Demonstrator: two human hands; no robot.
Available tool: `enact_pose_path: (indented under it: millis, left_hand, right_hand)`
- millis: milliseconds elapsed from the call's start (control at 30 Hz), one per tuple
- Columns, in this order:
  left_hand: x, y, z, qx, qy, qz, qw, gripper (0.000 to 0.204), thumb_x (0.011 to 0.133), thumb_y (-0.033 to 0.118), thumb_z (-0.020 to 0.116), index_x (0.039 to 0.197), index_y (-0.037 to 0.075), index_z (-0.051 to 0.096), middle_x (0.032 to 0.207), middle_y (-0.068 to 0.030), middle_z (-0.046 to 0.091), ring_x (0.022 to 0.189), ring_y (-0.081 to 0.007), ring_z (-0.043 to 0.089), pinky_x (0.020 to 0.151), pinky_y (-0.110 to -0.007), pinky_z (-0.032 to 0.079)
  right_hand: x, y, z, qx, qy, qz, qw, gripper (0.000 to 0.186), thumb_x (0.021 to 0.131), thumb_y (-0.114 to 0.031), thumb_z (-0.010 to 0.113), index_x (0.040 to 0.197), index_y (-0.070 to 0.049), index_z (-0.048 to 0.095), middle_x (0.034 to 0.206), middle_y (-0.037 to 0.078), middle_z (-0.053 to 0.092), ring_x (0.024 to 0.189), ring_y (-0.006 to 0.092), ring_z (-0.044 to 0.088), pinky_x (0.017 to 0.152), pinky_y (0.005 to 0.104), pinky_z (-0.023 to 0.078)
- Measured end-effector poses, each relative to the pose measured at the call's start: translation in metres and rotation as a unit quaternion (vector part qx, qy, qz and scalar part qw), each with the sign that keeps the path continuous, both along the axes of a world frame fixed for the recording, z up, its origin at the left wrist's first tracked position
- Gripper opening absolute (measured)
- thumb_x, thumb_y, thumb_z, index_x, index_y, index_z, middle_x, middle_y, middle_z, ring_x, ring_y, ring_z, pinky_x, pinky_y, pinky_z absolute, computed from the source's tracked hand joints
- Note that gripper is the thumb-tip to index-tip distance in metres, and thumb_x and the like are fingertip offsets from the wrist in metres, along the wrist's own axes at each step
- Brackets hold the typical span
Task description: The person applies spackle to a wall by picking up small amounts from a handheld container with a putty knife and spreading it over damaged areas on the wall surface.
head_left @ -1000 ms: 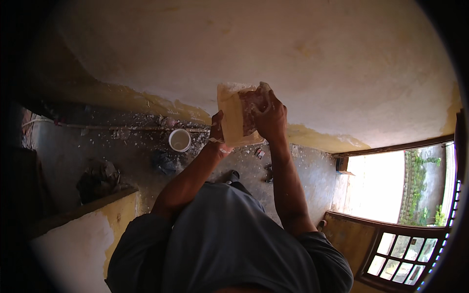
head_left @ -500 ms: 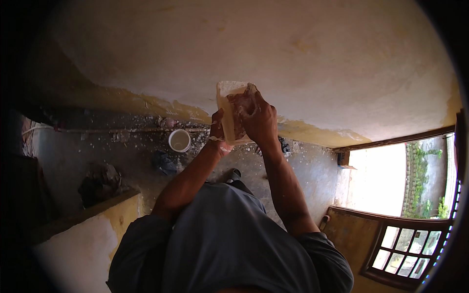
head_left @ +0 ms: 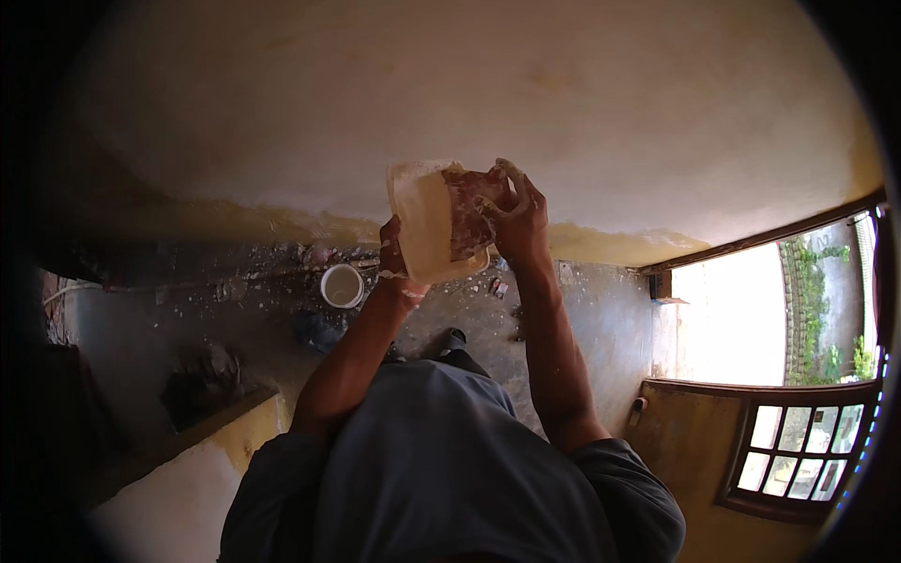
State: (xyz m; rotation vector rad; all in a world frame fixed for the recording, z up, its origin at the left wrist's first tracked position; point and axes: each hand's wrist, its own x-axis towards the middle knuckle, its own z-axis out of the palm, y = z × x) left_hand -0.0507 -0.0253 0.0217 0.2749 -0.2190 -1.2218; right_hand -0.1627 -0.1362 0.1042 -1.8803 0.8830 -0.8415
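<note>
My left hand (head_left: pixel 397 258) grips a shallow cream-coloured tray (head_left: pixel 419 220) by its left side and lower corner, thumb along the rim. Pale smears mark the tray's inside. In my right hand (head_left: pixel 519 218) is a flat reddish-brown scraper blade (head_left: pixel 468 218), coated with whitish residue, its fingers bent around the right edge. The blade lies over the right part of the tray, its left edge against the inside. Whitish paste sticks to my right fingers and my left wrist. Both hands are in front of a patchy plastered wall (head_left: pixel 526 103).
A white bucket (head_left: pixel 325 286) stands on the grey floor (head_left: pixel 253 328) among white crumbs, near a pole along the wall's foot. A dark bundle (head_left: pixel 202 380) lies to the left beside a low wall (head_left: pixel 178 483). At the right are a bright doorway (head_left: pixel 727 328) and a paned window (head_left: pixel 804 448).
The tray has shifted slightly left and tipped so more of its inside shows. My right hand has moved a little right with the scraper blade, uncovering the tray's left part.
</note>
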Motion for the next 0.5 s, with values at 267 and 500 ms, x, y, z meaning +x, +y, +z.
enact_pose_path:
  millis: [267,500]
  left_hand:
    - [-0.001,-0.001,0.005,0.008,0.034,-0.019,0.999,0.064,0.089,0.047,0.057,0.141,0.011,0.045,0.135,-0.0115,0.056,0.121,-0.0290,0.057,0.104,-0.049,0.047]
    - [-0.018,-0.018,0.002,0.031,-0.001,-0.041,0.999,0.075,0.083,0.052,0.063,0.143,0.012,0.043,0.137,-0.0099,0.055,0.124,-0.0283,0.055,0.108,-0.048,0.043]
  right_hand:
    - [-0.017,-0.014,-0.009,-0.074,0.014,-0.047,0.996,0.056,0.082,-0.003,0.074,0.132,0.000,0.050,0.094,0.013,0.070,0.084,0.0176,0.069,0.071,0.0294,0.057]
    - [-0.015,0.009,0.021,-0.129,0.045,-0.086,0.987,0.056,0.075,-0.004,0.071,0.129,-0.006,0.056,0.102,0.015,0.071,0.088,0.0242,0.071,0.078,0.0361,0.055]
